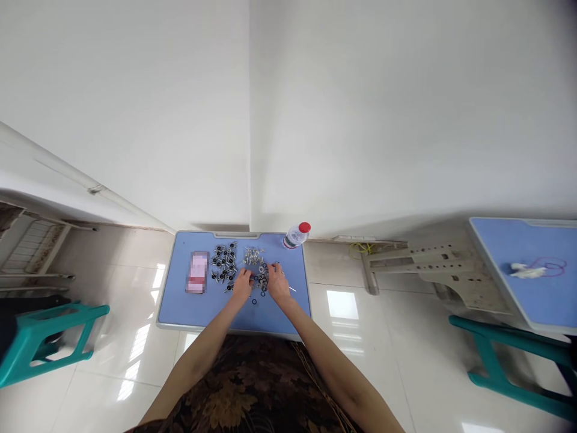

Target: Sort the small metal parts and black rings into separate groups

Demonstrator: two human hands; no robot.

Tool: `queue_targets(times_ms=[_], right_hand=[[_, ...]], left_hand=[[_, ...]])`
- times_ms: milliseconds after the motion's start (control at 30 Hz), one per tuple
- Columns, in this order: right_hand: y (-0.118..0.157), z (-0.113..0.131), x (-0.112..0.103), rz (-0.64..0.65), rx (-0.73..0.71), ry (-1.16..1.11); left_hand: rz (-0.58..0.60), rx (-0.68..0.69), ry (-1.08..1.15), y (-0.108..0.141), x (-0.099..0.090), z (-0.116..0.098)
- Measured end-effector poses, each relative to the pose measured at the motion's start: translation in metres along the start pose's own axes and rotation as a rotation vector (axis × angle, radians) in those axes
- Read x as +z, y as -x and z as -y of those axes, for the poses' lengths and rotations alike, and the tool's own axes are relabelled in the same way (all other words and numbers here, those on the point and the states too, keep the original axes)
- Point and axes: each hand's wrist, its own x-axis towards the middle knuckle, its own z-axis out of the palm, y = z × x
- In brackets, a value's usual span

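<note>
On a blue table (180, 310) lie several small metal pieces with round black parts (224, 262). To their right is a pile of bare silver pieces (253, 255). My left hand (242, 285) is at the lower right of the black-topped pieces, its fingers bent together; whatever they pinch is too small to name. My right hand (277, 282) reaches over a group of dark and silver rings (262, 278), fingers curled down among them, and its fingertips are too small to tell what they touch. A single black ring (254, 301) lies between the hands, nearer the front edge.
A blurred pink phone-like item (197, 272) lies at the table's left. At the back right stands a clear bottle (296, 235) with a red cap. Beyond are a teal stool (58, 337) at left, another blue table (550, 240) and teal stool (496, 343) at right, and a white wall behind.
</note>
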Motion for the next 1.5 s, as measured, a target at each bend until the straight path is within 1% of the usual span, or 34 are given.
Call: queue_targets(times_ms=[100, 233, 400, 600, 667, 767, 867, 967, 1067, 1167, 1233, 1333, 1400, 1500], right_hand=[[-0.013, 0.016, -0.002, 0.033, 0.017, 0.06], [-0.01, 0.023, 0.008, 0.048, 0.033, 0.09], [0.002, 0.017, 0.016, 0.042, -0.014, 0.12], [-0.007, 0.019, 0.009, 0.09, -0.004, 0.133], [-0.006, 0.02, 0.009, 0.097, -0.01, 0.148], [0.002, 0.018, 0.014, 0.08, -0.025, 0.155], [0.015, 0.015, 0.02, 0.056, -0.039, 0.147], [0.024, 0.013, 0.022, 0.064, -0.05, 0.13], [0.029, 0.01, 0.017, 0.07, -0.063, 0.097], [0.034, 0.003, 0.012, 0.046, -0.034, 0.056], [0.039, -0.004, 0.011, 0.02, 0.01, 0.027], [0.046, -0.013, 0.011, 0.0, 0.055, 0.003], [0.047, -0.015, 0.012, 0.014, 0.028, 0.004], [0.041, -0.009, 0.009, 0.046, -0.042, 0.013]], left_hand=[[-0.014, 0.024, -0.01, -0.001, 0.004, 0.0], [-0.002, 0.09, -0.096, -0.003, 0.008, -0.001], [0.028, 0.132, -0.161, -0.009, 0.009, -0.007], [0.09, 0.137, -0.193, -0.018, 0.001, -0.015], [0.106, 0.145, -0.228, -0.017, -0.001, -0.017], [0.12, 0.16, -0.257, -0.011, 0.001, -0.016], [0.121, 0.172, -0.232, 0.0, 0.006, -0.01], [0.103, 0.178, -0.163, 0.008, 0.01, -0.003], [0.055, 0.15, -0.066, 0.009, 0.005, 0.003], [0.021, 0.091, -0.023, 0.004, -0.005, 0.006], [0.037, 0.074, -0.034, 0.0, -0.01, 0.004], [0.064, 0.096, -0.084, -0.003, -0.012, -0.002], [0.071, 0.102, -0.119, -0.003, -0.011, -0.007], [0.093, 0.085, -0.142, -0.002, -0.009, -0.012]])
